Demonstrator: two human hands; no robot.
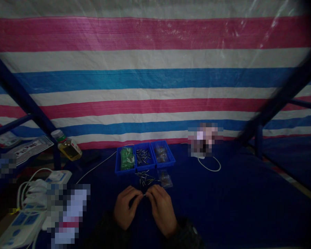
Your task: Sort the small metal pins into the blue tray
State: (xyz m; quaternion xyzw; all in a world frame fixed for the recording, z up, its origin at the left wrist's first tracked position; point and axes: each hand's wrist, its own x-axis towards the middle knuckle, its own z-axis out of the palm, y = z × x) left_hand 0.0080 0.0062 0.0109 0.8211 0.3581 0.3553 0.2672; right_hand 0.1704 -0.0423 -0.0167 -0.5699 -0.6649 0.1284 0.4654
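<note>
Silvery, a tiny piece (144, 195) is clamped between the pinched-together fingers (139, 197) of the left hand (125, 207) and right hand (163, 209).

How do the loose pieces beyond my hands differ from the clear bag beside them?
The loose pieces are slender and dark; the bag is broader and see-through. The pieces lie scattered at different angles; the bag is one packet. Both lie on the blue tabletop, in front of the trays.
</note>
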